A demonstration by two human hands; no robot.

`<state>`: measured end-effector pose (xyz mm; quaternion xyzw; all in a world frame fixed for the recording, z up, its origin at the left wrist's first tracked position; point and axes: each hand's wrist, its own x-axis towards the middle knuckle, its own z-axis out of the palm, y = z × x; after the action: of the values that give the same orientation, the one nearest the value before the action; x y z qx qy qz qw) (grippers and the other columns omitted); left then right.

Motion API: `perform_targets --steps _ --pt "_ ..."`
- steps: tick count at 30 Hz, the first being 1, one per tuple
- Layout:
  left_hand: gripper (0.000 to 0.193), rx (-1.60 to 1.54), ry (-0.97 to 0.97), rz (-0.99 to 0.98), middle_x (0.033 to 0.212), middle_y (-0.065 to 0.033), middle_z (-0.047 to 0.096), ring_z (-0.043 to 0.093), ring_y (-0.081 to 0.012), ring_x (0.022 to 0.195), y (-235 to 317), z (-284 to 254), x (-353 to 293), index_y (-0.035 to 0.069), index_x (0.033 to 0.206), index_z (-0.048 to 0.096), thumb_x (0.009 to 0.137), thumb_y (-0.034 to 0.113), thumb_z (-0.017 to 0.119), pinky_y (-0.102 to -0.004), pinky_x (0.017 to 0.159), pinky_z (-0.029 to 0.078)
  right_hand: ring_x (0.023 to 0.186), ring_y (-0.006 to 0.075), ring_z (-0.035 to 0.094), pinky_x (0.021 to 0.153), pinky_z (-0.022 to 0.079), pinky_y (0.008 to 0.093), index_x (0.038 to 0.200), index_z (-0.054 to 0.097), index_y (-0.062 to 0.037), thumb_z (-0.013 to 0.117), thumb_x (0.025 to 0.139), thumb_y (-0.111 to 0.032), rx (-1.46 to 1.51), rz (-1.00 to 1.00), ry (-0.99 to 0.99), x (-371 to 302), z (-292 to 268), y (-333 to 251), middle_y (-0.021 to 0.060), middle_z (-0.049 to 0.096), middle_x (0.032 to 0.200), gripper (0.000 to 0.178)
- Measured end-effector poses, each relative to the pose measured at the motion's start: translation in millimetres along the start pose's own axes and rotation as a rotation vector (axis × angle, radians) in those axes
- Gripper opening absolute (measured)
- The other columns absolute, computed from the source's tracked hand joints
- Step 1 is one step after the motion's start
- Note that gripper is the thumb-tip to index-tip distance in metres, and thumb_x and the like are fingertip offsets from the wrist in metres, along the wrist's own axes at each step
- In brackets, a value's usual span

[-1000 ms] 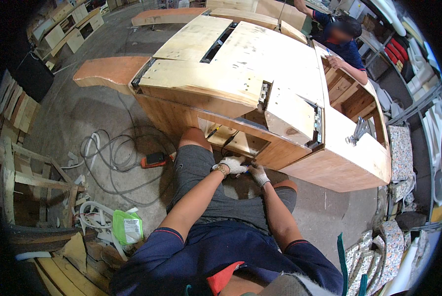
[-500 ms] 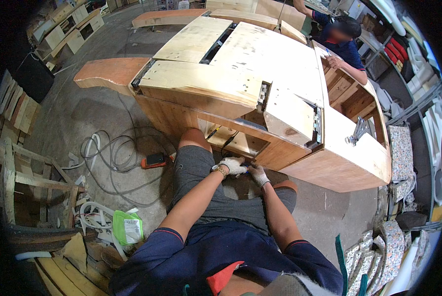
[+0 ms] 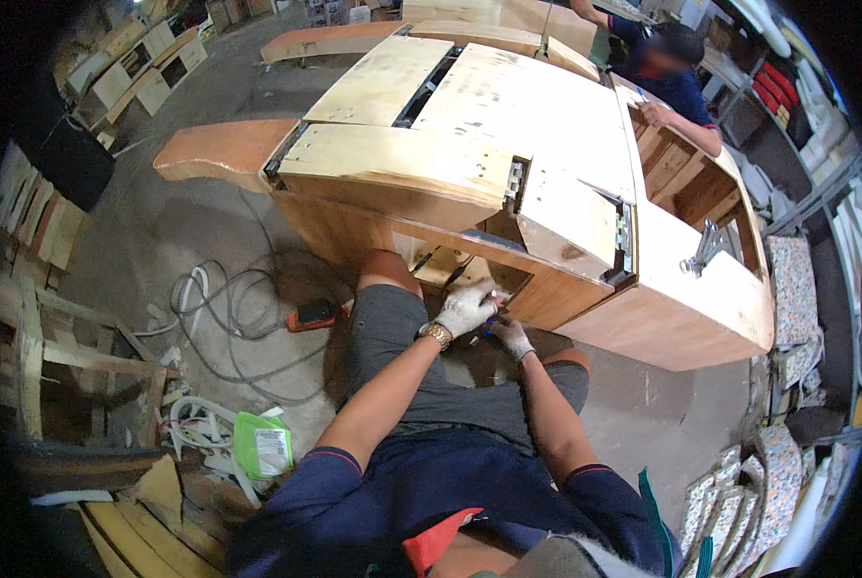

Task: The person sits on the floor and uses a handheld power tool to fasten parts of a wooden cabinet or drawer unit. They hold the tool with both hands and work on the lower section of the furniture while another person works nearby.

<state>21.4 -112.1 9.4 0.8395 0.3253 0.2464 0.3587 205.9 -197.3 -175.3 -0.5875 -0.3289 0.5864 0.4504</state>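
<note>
My left hand (image 3: 467,308), in a whitish work glove, is at the lower edge of an opening in the wooden furniture frame (image 3: 547,306). Its fingers are bent and drawn together; what they hold, if anything, is too small to make out. Close beside and lower, my right hand (image 3: 512,338), gloved too, is closed around a small blue thing (image 3: 490,325) whose kind I cannot tell. A thin black cable (image 3: 455,274) hangs inside the opening, just beyond my left fingers. Metal hinges (image 3: 516,179) show between the pale wooden panels on top.
Several hand tools (image 3: 705,249) lie on the frame's right end. Across it, a co-worker's hand (image 3: 656,114) rests at an open wooden compartment. Grey cable (image 3: 229,306) coils on the floor, beside an orange and black device (image 3: 313,315). Foam pieces (image 3: 773,462) are piled at right.
My left hand has risen slightly toward the opening and its fingers have lifted away from the right hand. My right hand stays low, nearly in place. The whole view has shifted a little.
</note>
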Motion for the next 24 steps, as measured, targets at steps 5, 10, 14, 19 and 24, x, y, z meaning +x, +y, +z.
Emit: perform_targets --steps 5,10,14,19,24 --pt "0.011 0.123 0.695 0.281 0.093 -0.0098 0.06 0.059 -0.0255 0.082 29 -57 19 0.006 0.095 0.061 0.091 0.017 0.061 -0.0385 0.075 0.049 0.081 0.0158 0.065 0.071 0.055 0.0313 0.125 0.055 0.0094 0.074 0.087 -0.012 -0.17 0.004 0.054 -2 -12 -6 0.011 0.071 0.094 0.047" --pt "0.037 0.463 1.015 0.306 0.114 -0.0175 0.058 0.054 -0.0336 0.112 46 -193 52 0.002 0.117 0.055 0.09 0.025 0.066 -0.0461 0.098 0.041 0.068 0.0162 0.064 0.059 0.054 0.0298 0.122 0.059 0.0 0.08 0.082 -0.017 -0.334 0.048 0.091 -18 22 -38 0.0091 0.07 0.092 0.048" --pt "0.056 0.678 0.898 0.063 0.125 -0.0186 0.056 0.051 -0.0379 0.121 7 -275 99 0.007 0.13 0.051 0.087 0.036 0.07 -0.0508 0.101 0.04 0.078 0.0181 0.065 0.068 0.054 0.0312 0.126 0.057 0.0013 0.08 0.079 -0.015 -0.558 0.032 -0.012 -7 30 -39 0.0105 0.07 0.096 0.055" --pt "0.075 0.875 0.667 -0.192 0.135 -0.0205 0.053 0.047 -0.0385 0.13 -61 -319 146 0.009 0.143 0.045 0.09 0.06 0.054 -0.0533 0.106 0.037 0.095 0.0251 0.065 0.083 0.053 0.0382 0.122 0.062 0.0033 0.077 0.079 -0.021 -0.542 -0.118 0.03 3 19 -19 0.0159 0.071 0.108 0.052" --pt "0.07 1.101 0.223 -0.29 0.143 -0.0217 0.051 0.047 -0.0408 0.133 -101 -326 171 0.012 0.144 0.048 0.099 0.062 0.031 -0.0537 0.109 0.036 0.101 0.0342 0.068 0.089 0.053 0.0411 0.121 0.064 0.0023 0.079 0.076 -0.031 -0.517 -0.061 0.067 10 4 -3 0.0224 0.071 0.111 0.057"
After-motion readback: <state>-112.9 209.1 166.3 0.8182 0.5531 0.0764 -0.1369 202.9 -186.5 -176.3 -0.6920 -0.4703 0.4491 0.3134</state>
